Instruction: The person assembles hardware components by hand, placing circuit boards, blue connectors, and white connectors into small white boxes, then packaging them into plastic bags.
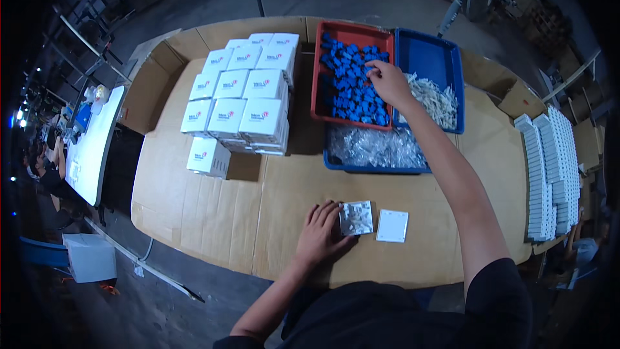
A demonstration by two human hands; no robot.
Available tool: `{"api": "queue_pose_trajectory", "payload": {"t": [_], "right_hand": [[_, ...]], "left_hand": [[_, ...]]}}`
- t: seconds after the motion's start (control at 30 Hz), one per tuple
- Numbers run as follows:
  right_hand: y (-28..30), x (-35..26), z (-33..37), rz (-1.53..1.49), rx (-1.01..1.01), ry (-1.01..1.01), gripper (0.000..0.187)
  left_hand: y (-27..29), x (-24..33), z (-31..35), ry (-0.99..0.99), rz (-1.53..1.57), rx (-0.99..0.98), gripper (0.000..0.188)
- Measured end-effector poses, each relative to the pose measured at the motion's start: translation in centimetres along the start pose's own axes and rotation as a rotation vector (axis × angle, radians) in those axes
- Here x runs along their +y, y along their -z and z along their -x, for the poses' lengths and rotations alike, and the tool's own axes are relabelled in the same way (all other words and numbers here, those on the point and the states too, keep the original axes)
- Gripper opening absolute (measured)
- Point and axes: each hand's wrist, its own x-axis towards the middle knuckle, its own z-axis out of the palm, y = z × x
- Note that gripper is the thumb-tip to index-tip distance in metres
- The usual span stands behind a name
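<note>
On the cardboard-covered table, my left hand [321, 232] grips the left side of a small open white square box [356, 218], its thumb along the near edge and its fingers by the far corner. Clear plastic and small pale pieces seem to lie in the box. Just right of it rests a flat white square cover [392, 226]. My right hand [387, 84] reaches over the right side of a red tray [318, 84] of small blue plastic pieces [354, 77]. Its fingers are pinched together; what is between them is too small to make out.
A blue bin [426, 45] with white plastic parts [434, 100] adjoins the red tray. A nearer blue bin [378, 169] holds clear plastic bags [371, 145]. Stacked white boxes [239, 90] stand left; white square housings [549, 174] are piled right. Cardboard walls [258, 28] edge the table.
</note>
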Motion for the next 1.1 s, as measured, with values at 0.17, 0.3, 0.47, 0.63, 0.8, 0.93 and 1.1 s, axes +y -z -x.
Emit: {"api": "queue_pose_trajectory", "payload": {"t": [0.17, 0.3, 0.47, 0.63, 0.8, 0.93, 1.1], "right_hand": [[-2.2, -0.3, -8.6, 0.283, 0.064, 0.182, 0.031], [-3.0, 3.0, -12.5, 0.465, -0.007, 0.308, 0.034], [-3.0, 3.0, -12.8, 0.532, -0.051, 0.327, 0.028], [-0.2, 1.5, -10.4, 0.358, 0.074, 0.298, 0.016], [5.5, -4.4, -1.8, 0.071, 0.473, 0.568, 0.019], [11.7, -10.3, 6.2, 0.109, 0.685, 0.87, 0.028], [13.7, -12.1, 11.7, -0.292, 0.56, 0.691, 0.024]], "left_hand": [[0.6, 0.0, 0.0, 0.053, 0.065, 0.025, 0.079], [0.8, 0.2, -0.5, 0.051, 0.057, 0.013, 0.077], [1.2, 0.0, -1.0, 0.046, 0.056, 0.013, 0.076], [0.9, 0.0, -0.9, 0.03, 0.052, 0.017, 0.078], [0.3, -0.2, -0.3, -0.005, 0.012, 0.022, 0.08], [0.7, 0.6, 0.0, 0.015, -0.004, 0.021, 0.081], [-0.3, 0.3, 0.0, -0.027, -0.062, 0.066, 0.078]]}}
